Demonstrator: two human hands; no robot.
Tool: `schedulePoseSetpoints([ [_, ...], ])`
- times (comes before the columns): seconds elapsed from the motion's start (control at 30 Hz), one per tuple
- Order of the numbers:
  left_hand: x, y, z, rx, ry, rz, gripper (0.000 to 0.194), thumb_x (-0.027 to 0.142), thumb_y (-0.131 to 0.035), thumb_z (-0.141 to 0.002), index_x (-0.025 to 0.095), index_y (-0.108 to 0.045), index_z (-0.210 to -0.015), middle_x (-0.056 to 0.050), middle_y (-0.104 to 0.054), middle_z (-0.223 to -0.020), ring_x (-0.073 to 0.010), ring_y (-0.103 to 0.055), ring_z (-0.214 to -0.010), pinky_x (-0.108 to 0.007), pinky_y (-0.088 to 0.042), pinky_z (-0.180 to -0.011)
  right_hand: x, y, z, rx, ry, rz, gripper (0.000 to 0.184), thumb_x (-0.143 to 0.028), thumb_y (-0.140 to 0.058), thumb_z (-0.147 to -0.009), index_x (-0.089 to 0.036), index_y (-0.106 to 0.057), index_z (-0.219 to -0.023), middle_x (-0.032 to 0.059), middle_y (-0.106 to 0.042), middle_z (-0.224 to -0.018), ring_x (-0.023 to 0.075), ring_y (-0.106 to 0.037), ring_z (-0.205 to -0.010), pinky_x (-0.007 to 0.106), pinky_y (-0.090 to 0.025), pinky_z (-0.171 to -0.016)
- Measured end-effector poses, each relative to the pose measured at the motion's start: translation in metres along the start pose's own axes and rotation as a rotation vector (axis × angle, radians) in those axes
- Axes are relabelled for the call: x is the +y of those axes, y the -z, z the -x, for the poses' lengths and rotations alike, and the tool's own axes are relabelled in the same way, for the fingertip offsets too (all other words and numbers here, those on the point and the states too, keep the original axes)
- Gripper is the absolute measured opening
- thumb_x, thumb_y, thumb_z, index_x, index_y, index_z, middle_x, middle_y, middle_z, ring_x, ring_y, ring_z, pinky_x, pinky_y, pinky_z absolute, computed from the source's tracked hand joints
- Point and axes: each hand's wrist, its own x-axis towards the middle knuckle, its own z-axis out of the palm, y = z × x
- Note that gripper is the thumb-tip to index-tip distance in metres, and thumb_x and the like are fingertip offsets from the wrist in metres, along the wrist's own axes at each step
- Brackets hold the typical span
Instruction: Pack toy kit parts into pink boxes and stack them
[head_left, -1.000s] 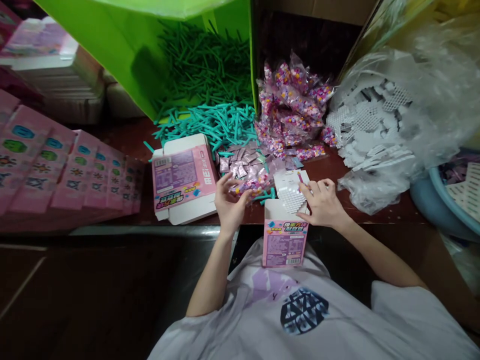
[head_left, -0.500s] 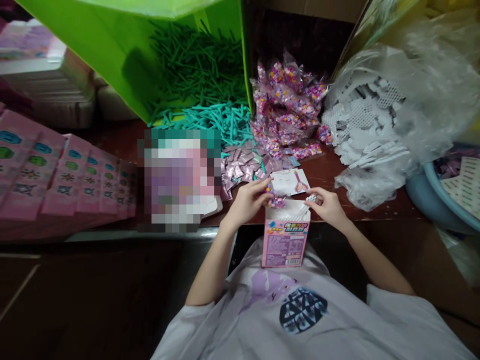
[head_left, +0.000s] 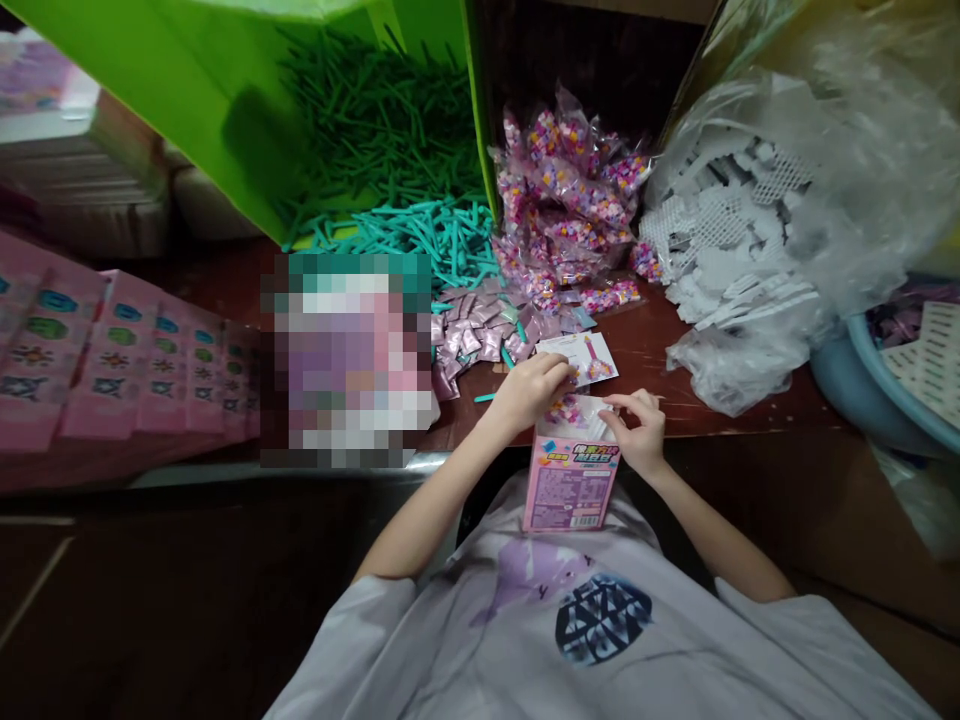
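A pink printed box [head_left: 571,485] stands upright against my shirt with its top open. My left hand [head_left: 534,388] is at the back left of the opening, fingers curled over a clear bag of coloured beads [head_left: 565,410] that lies partly inside the box. At the right rim, my right hand [head_left: 637,428] pinches a white perforated board [head_left: 594,424], which sits mostly down in the box. Its fingertips partly hide where they grip. Just behind the box lies a white printed card [head_left: 596,352] on the table.
Bead bags [head_left: 574,215] are piled behind. Teal sticks [head_left: 427,240] spill from a green bin [head_left: 187,110], with small pink sachets [head_left: 480,325] in front. White boards [head_left: 720,240] in plastic and a blue basin [head_left: 847,370] are at right; pink boxes [head_left: 135,350] line the left.
My left hand has moved right and over the box, bringing the bead bag into its opening. My right hand has come lower and left, and the white board sits deeper in the box.
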Motion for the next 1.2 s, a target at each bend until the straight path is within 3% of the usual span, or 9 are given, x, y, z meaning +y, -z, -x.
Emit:
schedulePoseSetpoints([
  [0.23, 0.003, 0.0, 0.01, 0.157, -0.107, -0.075, 0.011, 0.023, -0.059, -0.09, 0.016, -0.066, -0.095, -0.005, -0.068, -0.089, -0.0136, -0.061, -0.074, -0.024, -0.045, -0.062, 0.003, 0.007, -0.006, -0.084, 0.123, 0.035, 0.01, -0.03, -0.068, -0.079, -0.021, -0.068, -0.083, 0.0, -0.063, -0.07, 0.0169, -0.056, -0.068, 0.039, -0.041, -0.081],
  [0.47, 0.005, -0.002, 0.019, 0.295, 0.152, 0.022, 0.011, 0.021, -0.062, -0.088, 0.017, -0.068, -0.095, -0.007, -0.069, -0.093, -0.0135, -0.065, -0.082, -0.023, -0.05, -0.068, 0.007, -0.005, 0.002, 0.068, -0.054, -0.19, 0.012, -0.031, -0.061, -0.084, -0.021, -0.065, -0.09, 0.0033, -0.064, -0.081, 0.0178, -0.06, -0.074, 0.034, -0.045, -0.072],
  [0.63, 0.008, 0.001, 0.024, 0.306, 0.219, 0.106, 0.01, 0.024, -0.063, -0.087, 0.019, -0.07, -0.093, -0.006, -0.069, -0.092, -0.0136, -0.065, -0.084, -0.026, -0.053, -0.074, 0.008, -0.009, 0.015, 0.05, 0.177, 0.002, 0.008, -0.027, -0.062, -0.078, -0.021, -0.06, -0.073, -0.001, -0.057, -0.065, 0.0187, -0.056, -0.074, 0.048, -0.037, -0.094],
  [0.7, 0.011, 0.003, 0.023, 0.228, 0.191, 0.249, 0.011, 0.025, -0.064, -0.087, 0.019, -0.07, -0.092, -0.007, -0.069, -0.096, -0.0146, -0.065, -0.088, -0.028, -0.053, -0.078, 0.01, -0.004, 0.014, -0.048, 0.302, 0.047, 0.013, -0.026, -0.059, -0.077, -0.021, -0.056, -0.065, -0.0011, -0.057, -0.062, 0.0209, -0.055, -0.08, 0.054, -0.029, -0.101],
  [0.8, 0.017, 0.007, 0.019, -0.162, 0.11, 0.57, 0.02, 0.025, -0.064, -0.086, 0.018, -0.069, -0.104, -0.009, -0.069, -0.107, -0.0164, -0.065, -0.097, -0.029, -0.052, -0.084, 0.014, 0.003, 0.012, -0.155, 0.398, 0.081, 0.019, -0.022, -0.056, -0.078, -0.021, -0.054, -0.059, -0.002, -0.062, -0.062, 0.0219, -0.052, -0.084, 0.056, -0.024, -0.102],
  [0.87, 0.02, 0.009, 0.021, -0.394, 0.109, 0.655, 0.027, 0.025, -0.058, -0.089, 0.017, -0.066, -0.113, -0.009, -0.069, -0.107, -0.0166, -0.065, -0.097, -0.029, -0.051, -0.085, 0.018, 0.004, 0.014, -0.105, 0.397, 0.099, 0.016, -0.02, -0.057, -0.079, -0.022, -0.058, -0.063, -0.002, -0.067, -0.071, 0.0219, -0.052, -0.086, 0.056, -0.025, -0.102],
  [0.93, 0.025, 0.007, 0.03, -0.442, 0.139, 0.536, 0.03, 0.031, -0.054, -0.092, 0.017, -0.065, -0.117, -0.01, -0.07, -0.104, -0.0193, -0.063, -0.099, -0.034, -0.047, -0.088, 0.023, 0.001, 0.021, 0.028, 0.338, 0.098, 0.006, -0.022, -0.058, -0.079, -0.024, -0.064, -0.077, 0.0011, -0.069, -0.089, 0.0229, -0.053, -0.092, 0.053, -0.031, -0.099],
  [1.07, 0.036, -0.013, 0.062, -0.222, 0.113, 0.237, 0.027, 0.034, -0.05, -0.094, 0.022, -0.068, -0.111, -0.007, -0.072, -0.091, -0.0225, -0.06, -0.098, -0.046, -0.032, -0.095, 0.029, -0.015, 0.039, 0.183, 0.083, -0.069, 0.024, -0.029, -0.054, -0.086, -0.022, -0.061, -0.107, 0.0094, -0.061, -0.11, 0.0241, -0.057, -0.103, 0.043, -0.045, -0.09],
  [1.2, 0.051, -0.04, 0.084, 0.256, 0.215, 0.386, 0.032, 0.027, -0.035, -0.098, 0.02, -0.064, -0.107, -0.007, -0.07, -0.091, -0.0198, -0.062, -0.096, -0.044, -0.034, -0.095, 0.014, -0.028, 0.048, 0.145, -0.233, -0.34, 0.03, -0.038, -0.043, -0.092, -0.021, -0.058, -0.111, 0.0096, -0.064, -0.111, 0.0225, -0.061, -0.103, 0.039, -0.048, -0.09],
])
